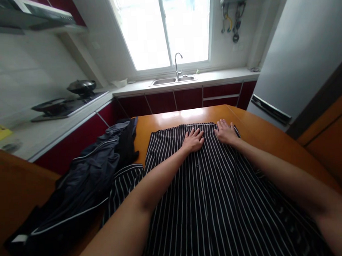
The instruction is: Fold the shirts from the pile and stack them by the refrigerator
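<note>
Across one wooden table (260, 134), one black garment with white stripes (218, 194) lies spread, its far edge short of the table's far side. Two hands rest on it near that edge, both open, palms down: the left hand (193, 140) near the middle, fingers spread, and the right hand (225, 132) by the far right corner. Neither grips the cloth. One button (197, 165) shows clearly below the left hand. To the left lies one heap of dark clothing (89, 171), with white piping; how many pieces it holds I cannot tell. Beyond stand two pans (81, 87) on one stove (79, 105), one faucet (176, 67) over two basins, and one window (144, 29) of two panes.
</note>
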Available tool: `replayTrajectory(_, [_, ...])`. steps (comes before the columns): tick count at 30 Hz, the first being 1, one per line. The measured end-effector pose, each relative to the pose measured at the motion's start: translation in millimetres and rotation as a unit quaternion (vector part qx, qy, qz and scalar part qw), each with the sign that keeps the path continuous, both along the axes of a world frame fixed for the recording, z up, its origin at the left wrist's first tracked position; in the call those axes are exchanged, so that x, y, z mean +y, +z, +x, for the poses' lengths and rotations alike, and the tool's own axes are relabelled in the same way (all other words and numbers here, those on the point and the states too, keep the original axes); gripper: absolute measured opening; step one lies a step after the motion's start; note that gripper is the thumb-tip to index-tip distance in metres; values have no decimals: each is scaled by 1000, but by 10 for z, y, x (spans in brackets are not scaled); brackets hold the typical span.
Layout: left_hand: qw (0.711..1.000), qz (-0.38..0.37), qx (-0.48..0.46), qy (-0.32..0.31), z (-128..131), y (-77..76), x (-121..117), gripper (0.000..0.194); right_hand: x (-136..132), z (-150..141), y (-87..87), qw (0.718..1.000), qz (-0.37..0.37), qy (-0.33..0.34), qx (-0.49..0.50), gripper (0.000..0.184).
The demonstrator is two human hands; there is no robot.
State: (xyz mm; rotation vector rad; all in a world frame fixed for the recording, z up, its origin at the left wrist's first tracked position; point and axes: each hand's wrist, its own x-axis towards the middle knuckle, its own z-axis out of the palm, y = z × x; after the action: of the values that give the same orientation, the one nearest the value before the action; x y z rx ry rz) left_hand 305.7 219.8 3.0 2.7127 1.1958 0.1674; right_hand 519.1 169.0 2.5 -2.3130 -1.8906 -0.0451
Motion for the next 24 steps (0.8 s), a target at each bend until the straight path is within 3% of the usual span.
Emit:
replayTrajectory(2, [998, 40, -37, 26, -19, 31, -11, 60, -80, -262, -58, 999, -20, 48, 10, 65])
replayTrajectory(6, [969, 157, -99, 164, -138, 13, 2, 56, -167, -503, -126, 996, -43, 67, 37, 65])
replayTrajectory(9, [973, 99, -56, 202, -283, -64, 118, 60, -174, -488, -128, 997, -32, 61, 44, 66])
replayTrajectory(12, [982, 21, -6, 190, -441, -97, 338, 68, -174, -461, -126, 997, -26, 62, 43, 65])
replayTrajectory(17, [974, 12, 11, 224, -603, 25, 625, 64, -187, -475, -127, 997, -26, 60, 39, 65])
replayTrajectory(19, [976, 31, 2, 215, -564, 63, 604, 62, -186, -482, -130, 997, -28, 58, 38, 65])
replayTrajectory(24, [995, 48, -10, 81, -331, -20, 345, 61, -175, -492, -136, 998, -32, 55, 27, 66])
